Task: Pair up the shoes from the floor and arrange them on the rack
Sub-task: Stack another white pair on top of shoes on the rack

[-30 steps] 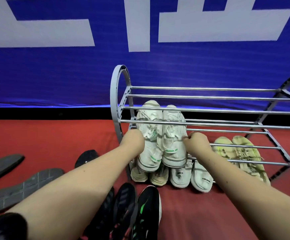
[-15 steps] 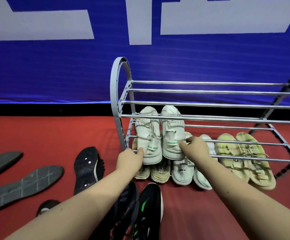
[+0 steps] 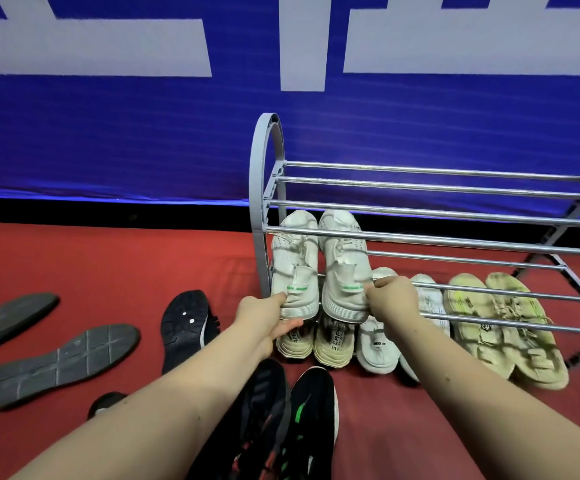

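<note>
A pair of white sneakers with green heel tabs lies on the middle shelf of the metal shoe rack (image 3: 454, 242), at its left end, toes toward the wall. My left hand (image 3: 264, 320) grips the heel of the left white sneaker (image 3: 295, 268). The heel of the right white sneaker (image 3: 344, 268) is pinched by my right hand (image 3: 390, 296). Below them stand a beige pair (image 3: 316, 344), a white pair (image 3: 378, 348) and a yellowish pair (image 3: 503, 327).
On the red floor near me lie a black shoe with a green stripe (image 3: 312, 420) and a black and red shoe (image 3: 257, 410). Left of the rack lie an upturned black shoe (image 3: 184, 327) and two grey soles (image 3: 56, 365). A blue banner wall stands behind.
Both hands have pulled back from deep in the shelf toward the front edge, sliding along to the heels of the white sneakers. The view has dropped and drawn back a little.
</note>
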Action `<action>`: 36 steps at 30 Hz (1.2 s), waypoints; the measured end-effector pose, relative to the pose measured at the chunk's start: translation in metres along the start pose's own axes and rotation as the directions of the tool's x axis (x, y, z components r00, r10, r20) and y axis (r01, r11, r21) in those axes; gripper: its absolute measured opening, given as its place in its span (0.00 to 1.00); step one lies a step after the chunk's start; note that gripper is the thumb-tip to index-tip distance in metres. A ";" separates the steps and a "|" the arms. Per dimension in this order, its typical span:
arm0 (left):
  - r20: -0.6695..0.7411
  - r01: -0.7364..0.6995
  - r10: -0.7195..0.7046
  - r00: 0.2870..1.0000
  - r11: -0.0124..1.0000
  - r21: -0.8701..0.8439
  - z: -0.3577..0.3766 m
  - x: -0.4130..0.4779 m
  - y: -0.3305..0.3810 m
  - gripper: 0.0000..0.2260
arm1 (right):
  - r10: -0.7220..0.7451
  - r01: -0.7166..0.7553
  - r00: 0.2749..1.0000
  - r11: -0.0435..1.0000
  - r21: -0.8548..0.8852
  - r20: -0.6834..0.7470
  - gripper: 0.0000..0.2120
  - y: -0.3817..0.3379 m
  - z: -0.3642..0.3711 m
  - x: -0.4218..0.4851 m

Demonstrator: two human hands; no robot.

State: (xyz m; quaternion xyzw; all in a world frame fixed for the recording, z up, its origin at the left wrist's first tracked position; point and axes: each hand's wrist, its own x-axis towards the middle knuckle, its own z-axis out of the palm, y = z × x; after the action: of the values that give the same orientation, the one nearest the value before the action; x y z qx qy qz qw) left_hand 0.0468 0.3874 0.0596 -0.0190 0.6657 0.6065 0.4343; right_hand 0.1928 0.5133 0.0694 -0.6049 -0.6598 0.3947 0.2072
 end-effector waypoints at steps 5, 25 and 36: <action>-0.027 -0.024 0.023 0.999 0.999 -0.023 -0.001 0.005 -0.006 0.18 | -0.006 0.005 1.000 0.997 -0.073 -0.019 0.17 -0.005 0.001 0.001; 0.050 0.035 -0.034 0.998 0.999 -0.003 0.001 0.020 0.006 0.17 | -0.069 0.058 0.995 0.987 -0.153 -0.069 0.13 -0.008 0.008 -0.001; 0.083 0.014 -0.014 0.996 1.000 0.002 -0.002 0.009 0.007 0.20 | -0.098 0.090 0.995 0.958 -0.274 -0.014 0.09 -0.011 0.010 0.005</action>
State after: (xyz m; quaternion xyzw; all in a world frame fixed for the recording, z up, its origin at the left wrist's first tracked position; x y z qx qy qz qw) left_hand 0.0366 0.3924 0.0596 0.0019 0.6474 0.6031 0.4661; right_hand 0.1773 0.5154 0.0711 -0.6009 -0.7330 0.2816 0.1493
